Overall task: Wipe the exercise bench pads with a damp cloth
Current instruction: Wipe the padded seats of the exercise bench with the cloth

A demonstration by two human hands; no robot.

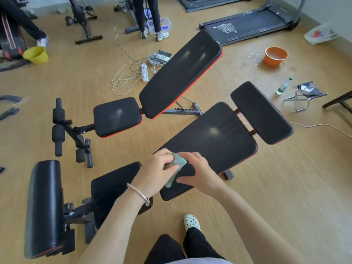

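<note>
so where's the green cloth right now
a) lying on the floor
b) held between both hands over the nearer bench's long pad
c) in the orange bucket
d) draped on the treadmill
b: the green cloth is bunched between the left hand and the right hand, over the near end of the long pad.

You stand in a gym room: a padded exercise bench [215, 141] before you, a second bench [179, 73] behind it, a treadmill [247, 27] and an exercise bike [82, 20].

Head-worn wide-angle view, forward and down, close above bench pad [209, 134]
</note>
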